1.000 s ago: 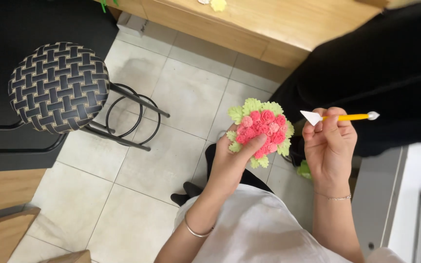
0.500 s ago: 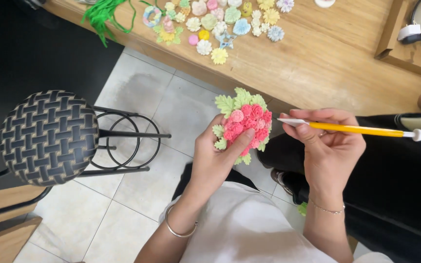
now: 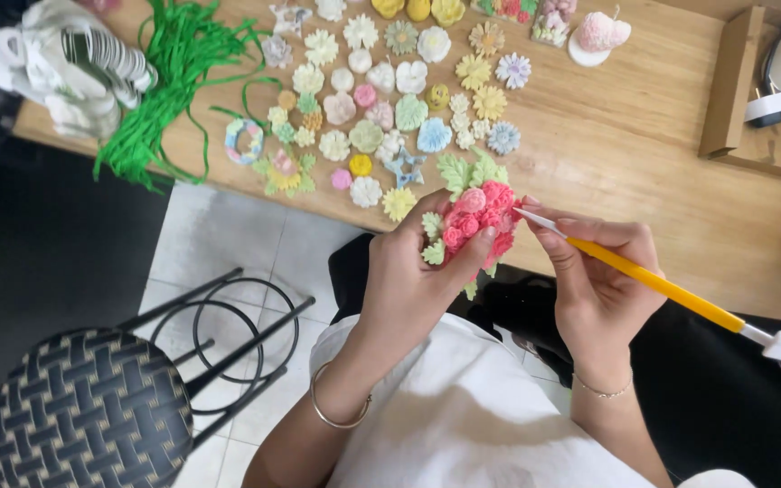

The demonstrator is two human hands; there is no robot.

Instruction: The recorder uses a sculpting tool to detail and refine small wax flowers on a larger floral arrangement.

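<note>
My left hand (image 3: pixel 413 271) grips a small moulded bouquet (image 3: pixel 474 212) of pink roses ringed with pale green leaves, held just below the wooden table's edge. My right hand (image 3: pixel 600 280) holds a yellow-handled sculpting tool (image 3: pixel 657 285) like a pen. Its white tip touches the right side of the pink roses, and the tool's other white end sticks out to the lower right.
On the wooden table (image 3: pixel 644 163) lie several pastel flower-shaped pieces (image 3: pixel 381 99), a heap of green strands (image 3: pixel 169 81) and a white striped bundle (image 3: pixel 70 59) at the left. A wooden tray (image 3: pixel 752 108) stands at the right. A woven black stool (image 3: pixel 88 416) stands on the tiled floor lower left.
The view has tilted up, bringing more of the table in. Both hands have risen toward the table edge, and the tool's tip has come against the pink roses.
</note>
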